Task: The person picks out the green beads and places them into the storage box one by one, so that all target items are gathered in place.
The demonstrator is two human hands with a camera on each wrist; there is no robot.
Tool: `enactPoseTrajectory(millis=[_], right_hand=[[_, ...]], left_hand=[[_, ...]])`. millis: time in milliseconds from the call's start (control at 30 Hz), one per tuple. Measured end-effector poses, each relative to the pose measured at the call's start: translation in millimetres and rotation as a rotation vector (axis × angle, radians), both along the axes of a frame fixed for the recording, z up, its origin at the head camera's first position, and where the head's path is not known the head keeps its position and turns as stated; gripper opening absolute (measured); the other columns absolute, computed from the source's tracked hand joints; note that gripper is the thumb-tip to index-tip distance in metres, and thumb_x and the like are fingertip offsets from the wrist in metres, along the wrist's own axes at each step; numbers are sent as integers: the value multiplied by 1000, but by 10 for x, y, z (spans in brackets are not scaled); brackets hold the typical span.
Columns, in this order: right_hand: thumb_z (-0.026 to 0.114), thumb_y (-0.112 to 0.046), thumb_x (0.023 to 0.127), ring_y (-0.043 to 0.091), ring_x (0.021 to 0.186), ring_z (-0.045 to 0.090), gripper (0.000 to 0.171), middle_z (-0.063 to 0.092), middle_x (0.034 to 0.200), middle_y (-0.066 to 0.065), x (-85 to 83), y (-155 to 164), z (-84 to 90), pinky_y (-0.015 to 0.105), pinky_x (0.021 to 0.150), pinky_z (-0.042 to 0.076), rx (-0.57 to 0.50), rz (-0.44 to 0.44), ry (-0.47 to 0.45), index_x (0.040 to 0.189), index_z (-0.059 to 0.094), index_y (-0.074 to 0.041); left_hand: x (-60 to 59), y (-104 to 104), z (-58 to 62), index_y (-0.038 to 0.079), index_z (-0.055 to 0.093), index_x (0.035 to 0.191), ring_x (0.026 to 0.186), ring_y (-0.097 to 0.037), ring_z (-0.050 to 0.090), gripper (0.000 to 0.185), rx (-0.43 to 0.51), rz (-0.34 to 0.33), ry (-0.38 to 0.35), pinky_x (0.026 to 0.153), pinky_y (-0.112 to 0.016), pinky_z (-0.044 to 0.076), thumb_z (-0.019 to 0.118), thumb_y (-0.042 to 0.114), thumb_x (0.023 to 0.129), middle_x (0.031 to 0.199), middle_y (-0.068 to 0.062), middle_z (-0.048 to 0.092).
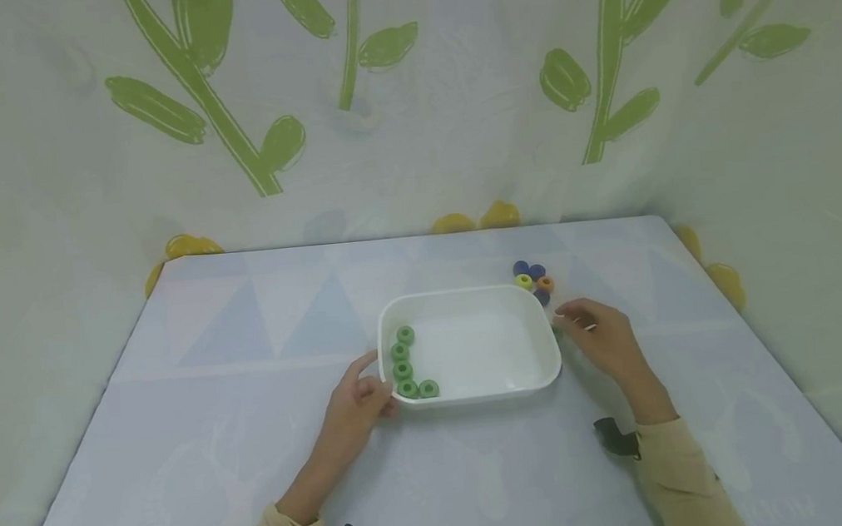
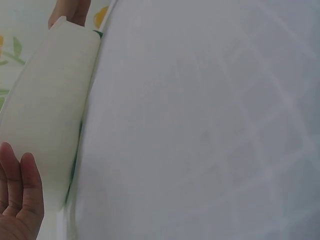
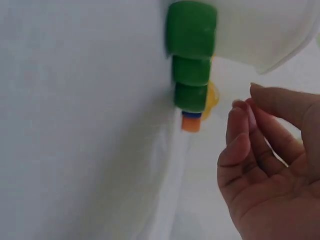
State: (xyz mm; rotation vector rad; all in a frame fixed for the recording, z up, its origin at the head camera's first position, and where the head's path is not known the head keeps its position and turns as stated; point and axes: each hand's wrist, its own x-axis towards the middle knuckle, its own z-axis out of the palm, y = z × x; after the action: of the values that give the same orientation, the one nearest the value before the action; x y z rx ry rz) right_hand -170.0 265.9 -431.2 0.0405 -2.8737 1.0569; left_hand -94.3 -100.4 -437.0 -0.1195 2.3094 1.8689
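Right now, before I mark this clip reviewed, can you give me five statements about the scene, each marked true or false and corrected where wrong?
1. Five green beads lie inside the white tray. True.
2. The left hand touches the tray's right end. False: it is at the left end.
3. A yellow bead lies outside the tray. True.
4. The right hand is beside the tray. True.
5. The orange bead is inside the tray. False: it is outside, near the yellow one.
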Motion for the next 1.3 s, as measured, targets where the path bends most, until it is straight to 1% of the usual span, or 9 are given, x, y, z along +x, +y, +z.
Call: enactPoseTrajectory(millis=[100,167,333,467,633,800,1033,1300], right_hand=[[61,-14,97,32,104,66,26,69,115,18,0,18,-32,42,83,58,-12,12,-46,122,66,-5],[62,-12,96,32,104,66,28,69,114,18,4,26,-52,42,84,58,-18,19,-60,123,65,-5],[65,-11,95,33,104,67,29,69,113,18,6,52,-103,42,85,58,-18,30,-50,123,65,-4],[64,-12,95,35,107,66,29,68,116,19,12,64,-123,44,85,59,-25,31,-65,123,64,-4],[61,-15,97,36,110,64,30,66,120,20,24,72,-144,48,87,58,-13,23,-87,125,63,-4],[62,-14,96,36,111,64,31,65,122,20,34,85,-169,50,91,57,-21,27,-90,126,62,-4],[65,-8,93,36,109,64,35,63,125,22,9,93,-196,48,89,58,-25,64,-90,127,61,-2],[67,-13,94,37,111,64,38,62,128,21,-15,110,-206,49,91,57,-5,56,-110,129,59,-4]], left_hand=[[2,-2,5,6,38,152,77,-13,67,56,-18,4,-1,76,-23,57,57,10,99,84,-9,67],[4,-3,8,7,38,152,77,-13,67,56,-24,9,-9,77,-23,57,57,10,99,84,-9,68],[13,-4,1,7,38,152,78,-14,67,57,-36,9,-11,77,-24,58,57,11,98,84,-9,68],[10,1,-12,6,38,152,77,-13,66,57,-21,14,-16,77,-24,58,56,9,98,83,-8,67],[11,16,-3,5,38,152,75,-11,65,57,-9,14,-6,76,-23,58,56,9,98,81,-7,65],[3,34,8,5,39,151,75,-11,65,58,-20,17,-5,75,-24,58,57,9,97,80,-7,65],[-33,56,-16,6,42,150,72,-12,65,53,-69,42,-7,73,-24,57,56,14,100,82,-9,69],[-73,56,-6,8,44,148,71,-13,63,53,-142,52,32,69,-24,53,59,15,97,76,-7,67]])
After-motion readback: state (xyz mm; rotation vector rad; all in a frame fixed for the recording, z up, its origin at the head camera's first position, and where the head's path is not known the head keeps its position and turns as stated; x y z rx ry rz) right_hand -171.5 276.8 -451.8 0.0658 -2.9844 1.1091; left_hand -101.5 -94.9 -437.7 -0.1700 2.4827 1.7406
